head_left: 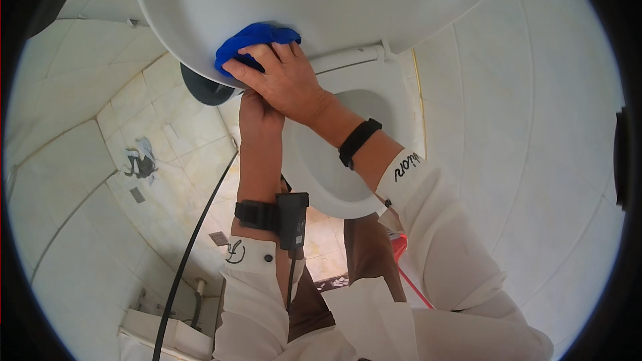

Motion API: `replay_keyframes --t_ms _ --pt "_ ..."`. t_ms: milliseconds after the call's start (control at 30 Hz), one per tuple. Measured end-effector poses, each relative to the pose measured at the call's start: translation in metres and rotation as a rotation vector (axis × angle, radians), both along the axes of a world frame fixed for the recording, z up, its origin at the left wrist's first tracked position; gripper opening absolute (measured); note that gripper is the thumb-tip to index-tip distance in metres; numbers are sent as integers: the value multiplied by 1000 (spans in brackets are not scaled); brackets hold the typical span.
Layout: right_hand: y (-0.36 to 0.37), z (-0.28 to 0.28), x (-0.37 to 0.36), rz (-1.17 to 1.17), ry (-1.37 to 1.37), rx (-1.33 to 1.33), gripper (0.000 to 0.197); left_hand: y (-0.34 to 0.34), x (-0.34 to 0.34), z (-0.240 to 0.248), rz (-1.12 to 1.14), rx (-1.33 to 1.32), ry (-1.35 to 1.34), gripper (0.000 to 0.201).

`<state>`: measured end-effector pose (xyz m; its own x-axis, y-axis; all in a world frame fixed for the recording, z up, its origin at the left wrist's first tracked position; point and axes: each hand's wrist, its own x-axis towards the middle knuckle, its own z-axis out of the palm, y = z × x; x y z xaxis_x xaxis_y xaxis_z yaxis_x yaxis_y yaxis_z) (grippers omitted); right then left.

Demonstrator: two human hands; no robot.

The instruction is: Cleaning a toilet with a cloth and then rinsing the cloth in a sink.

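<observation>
My right hand [287,83] presses a crumpled blue cloth [254,43] with bent fingers against a broad white curved panel [321,0], which looks like a raised toilet lid. Close under it, my left hand [261,108] is at the panel's lower edge. Its fingers are hidden by the right hand and the panel, so its grip does not show. Below my right forearm lies the white toilet bowl [334,190], and a white hinge bar [348,59] joins it to the panel.
Left of the panel is a dark rounded object [208,87]. A grey and white crumpled scrap [140,160] lies on the tiled floor. A black cable [200,227] runs beside my left arm. At the lower left stands a white box-shaped fixture [170,334]. Something red [399,247] shows beneath my right sleeve.
</observation>
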<state>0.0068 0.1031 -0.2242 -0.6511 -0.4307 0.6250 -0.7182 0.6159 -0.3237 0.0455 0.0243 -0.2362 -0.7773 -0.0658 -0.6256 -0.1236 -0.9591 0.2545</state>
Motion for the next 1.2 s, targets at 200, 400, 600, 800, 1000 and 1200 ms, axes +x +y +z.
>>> replay_keyframes --t_ms 200,400,600,800,1000,1200 --pt "0 15 -10 11 131 53 37 -35 2 -33 -321 -861 118 34" --pt "54 10 -13 -82 72 86 38 32 -24 28 -105 -528 -284 32" --pt "100 7 -14 -258 39 160 45 59 -29 33 -182 -628 -192 22" --pt "142 5 -7 -389 -139 183 47 96 -36 42 -349 -755 -124 27" --pt "141 9 -1 -576 -296 129 51 103 -34 25 -611 -1164 -63 45" --pt "123 4 -2 -686 -355 101 50 95 -23 33 -660 -1467 32 58"
